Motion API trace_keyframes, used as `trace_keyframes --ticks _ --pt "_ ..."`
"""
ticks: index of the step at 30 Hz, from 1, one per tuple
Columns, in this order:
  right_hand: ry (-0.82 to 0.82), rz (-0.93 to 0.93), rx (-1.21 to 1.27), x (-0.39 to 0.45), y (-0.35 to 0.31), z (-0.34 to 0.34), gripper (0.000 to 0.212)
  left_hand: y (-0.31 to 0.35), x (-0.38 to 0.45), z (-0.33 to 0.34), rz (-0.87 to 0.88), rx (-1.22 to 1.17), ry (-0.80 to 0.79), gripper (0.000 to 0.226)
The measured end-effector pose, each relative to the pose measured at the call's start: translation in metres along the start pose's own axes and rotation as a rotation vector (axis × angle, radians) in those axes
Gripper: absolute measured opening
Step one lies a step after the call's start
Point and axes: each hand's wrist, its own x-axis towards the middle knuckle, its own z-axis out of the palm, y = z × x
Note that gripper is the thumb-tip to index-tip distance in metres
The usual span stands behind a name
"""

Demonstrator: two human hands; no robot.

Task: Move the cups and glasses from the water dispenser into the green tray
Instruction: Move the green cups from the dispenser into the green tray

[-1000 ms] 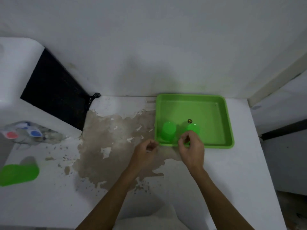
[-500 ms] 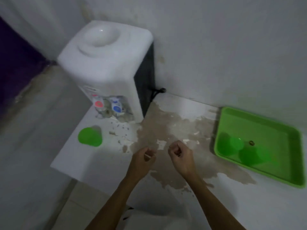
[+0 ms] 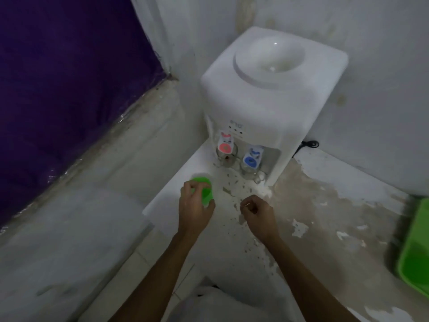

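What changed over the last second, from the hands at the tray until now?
Both hands left the green plastic tray and swung over to the white water dispenser. The left hand has closed around the green plastic cup on the counter; the right hand is curled, holding nothing visible. The clear glasses under the taps stayed put.
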Motion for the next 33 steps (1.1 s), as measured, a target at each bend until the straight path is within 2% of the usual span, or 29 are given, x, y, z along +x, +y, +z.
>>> trace_keyframes --ticks 4,7,15,21,25,29,33 --pt "-0.016 0.019 -0.013 0.004 -0.001 0.008 0.012 -0.018 0.024 0.000 -0.043 0.061 -0.142 0.077" --pt "0.006 0.003 -0.014 0.003 -0.001 0.006 0.010 -0.025 0.034 0.005 -0.017 0.097 -0.217 0.087" --pt "0.032 0.027 0.008 0.000 0.010 0.003 0.018 -0.019 0.029 0.007 0.019 0.087 -0.244 0.077" --pt "0.088 0.131 0.099 -0.014 0.033 -0.014 0.017 0.016 0.010 0.008 0.074 -0.087 -0.275 0.073" --pt "0.147 0.266 0.299 -0.031 0.044 -0.035 0.008 0.059 -0.008 0.016 0.147 -0.172 -0.330 0.074" --pt "0.239 0.490 0.620 -0.048 0.051 -0.061 0.009 0.109 -0.031 0.032 0.264 -0.231 -0.384 0.072" --pt "0.211 0.640 0.806 -0.072 0.065 -0.101 0.029 0.158 -0.061 0.057 0.349 -0.258 -0.438 0.069"
